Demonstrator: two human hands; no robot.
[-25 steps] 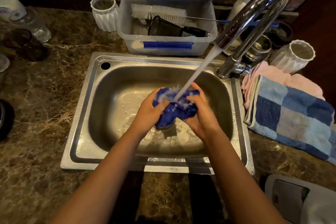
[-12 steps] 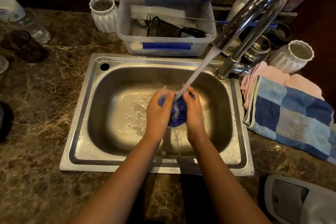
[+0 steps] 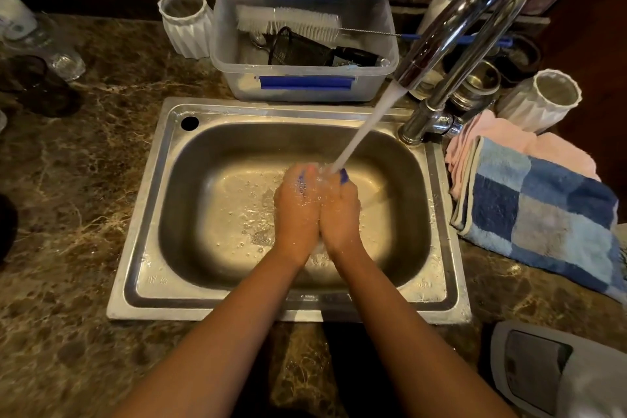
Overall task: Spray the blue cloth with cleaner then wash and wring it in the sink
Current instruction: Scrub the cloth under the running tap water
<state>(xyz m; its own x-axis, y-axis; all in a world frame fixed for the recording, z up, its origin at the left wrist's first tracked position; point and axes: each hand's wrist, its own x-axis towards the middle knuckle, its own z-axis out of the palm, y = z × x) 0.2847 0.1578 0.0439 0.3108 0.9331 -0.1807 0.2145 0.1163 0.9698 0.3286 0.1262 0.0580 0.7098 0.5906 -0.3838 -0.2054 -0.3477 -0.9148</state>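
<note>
My left hand (image 3: 296, 207) and my right hand (image 3: 340, 210) are pressed together over the middle of the steel sink (image 3: 146, 214). They squeeze the blue cloth (image 3: 343, 176) between them. Only small blue bits of the cloth show at the fingertips; the rest is hidden inside my hands. Water runs from the chrome tap (image 3: 458, 20) in a slanted stream (image 3: 366, 125) and lands on my fingertips, splashing over both hands.
A clear plastic tub (image 3: 305, 88) with brushes stands behind the sink. White ribbed cups (image 3: 185, 24) (image 3: 543, 102) flank it. A blue checked towel (image 3: 543, 214) on a pink cloth (image 3: 495, 132) lies on the right counter. A grey device (image 3: 556, 373) sits front right.
My hands have closed tightly together around the cloth. A second ago it lay spread and bunched between them; now it is almost fully hidden. Water keeps running.
</note>
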